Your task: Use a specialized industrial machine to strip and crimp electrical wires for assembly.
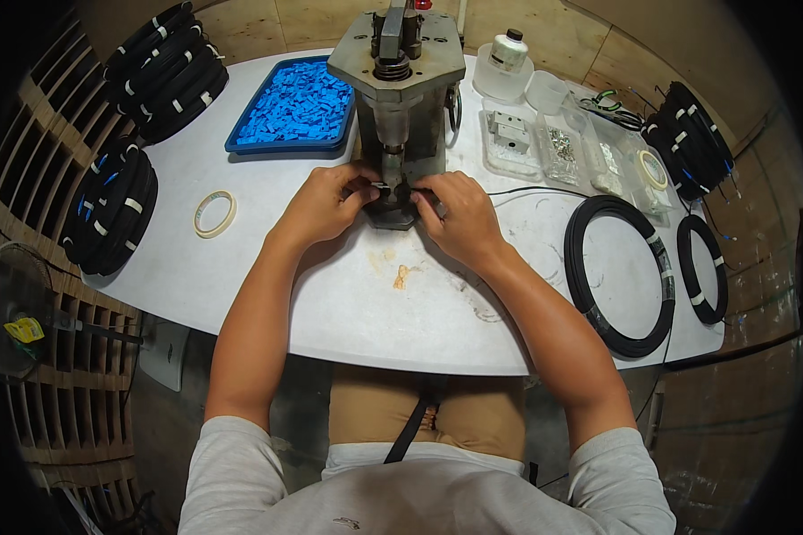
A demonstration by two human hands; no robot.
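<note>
Both my hands meet at the base of a grey metal press (pixel 400 98) standing at the middle of a white table (pixel 348 303). My left hand (pixel 323 203) pinches a small black part under the press head. My right hand (pixel 455 214) grips the same small part and the end of a thin black cable (pixel 544 191) that runs off to the right. The part itself is mostly hidden by my fingers.
A blue tray of small blue pieces (pixel 293 105) sits behind left. Bundles of coiled black cable (pixel 168 69) lie at far left and far right (pixel 691 138). Two loose coils (pixel 620 276) lie right. A tape roll (pixel 215 213), clear boxes of metal parts (pixel 558 143), and a jar (pixel 507 55) are nearby.
</note>
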